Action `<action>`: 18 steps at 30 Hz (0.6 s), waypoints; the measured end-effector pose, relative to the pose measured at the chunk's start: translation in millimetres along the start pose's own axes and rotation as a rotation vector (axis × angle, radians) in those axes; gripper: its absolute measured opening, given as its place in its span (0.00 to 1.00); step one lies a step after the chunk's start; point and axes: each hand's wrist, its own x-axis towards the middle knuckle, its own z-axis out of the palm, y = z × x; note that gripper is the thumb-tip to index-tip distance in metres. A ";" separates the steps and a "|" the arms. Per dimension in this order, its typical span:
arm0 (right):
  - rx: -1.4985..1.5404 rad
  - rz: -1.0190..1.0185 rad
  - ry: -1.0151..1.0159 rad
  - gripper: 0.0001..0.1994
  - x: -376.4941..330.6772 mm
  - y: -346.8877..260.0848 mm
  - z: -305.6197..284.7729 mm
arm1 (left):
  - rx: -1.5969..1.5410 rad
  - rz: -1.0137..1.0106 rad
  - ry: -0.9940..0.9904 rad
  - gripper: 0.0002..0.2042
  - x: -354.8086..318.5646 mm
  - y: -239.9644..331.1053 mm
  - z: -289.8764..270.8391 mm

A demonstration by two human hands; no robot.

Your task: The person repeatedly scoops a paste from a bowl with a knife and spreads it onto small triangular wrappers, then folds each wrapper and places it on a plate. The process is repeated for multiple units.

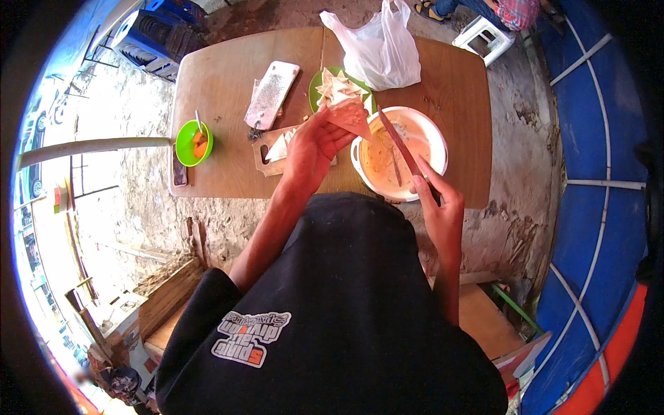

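My left hand [312, 152] is palm up over the table, with a thin, pale triangular piece [353, 119] lying across its fingers; a pinkish smear covers it. My right hand [441, 206] grips the handle of a knife [400, 143], its long blade slanting up and left over a white basin [441, 142]. Orange-tinted paste [384, 166] coats the basin's inside. Just beyond my left hand, a green plate [315, 86] bears a heap of pale triangles [339, 86]. A wooden cutting board [262, 162] with more white triangles [279, 146] lies partly hidden beneath my left wrist.
A white plastic bag [384, 55] stands behind the basin. To the left are a pale, worn rectangular slab [274, 91], a lime-green bowl [182, 146] with orange pieces and a spoon, and a dark phone [180, 174]. Beyond the table, a person sits near a white stool [484, 36].
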 end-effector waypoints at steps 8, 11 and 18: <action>0.078 0.000 -0.191 0.15 7.1 -8.4 23.6 | 0.029 -0.008 0.000 0.21 -5.0 -6.4 12.1; 0.148 0.067 -0.139 0.15 3.9 -3.0 24.3 | -0.027 -0.026 -0.002 0.21 -0.5 -10.3 4.3; 0.168 0.204 -0.002 0.13 10.1 69.1 -9.8 | -0.186 -0.085 0.027 0.22 13.7 -17.8 -26.9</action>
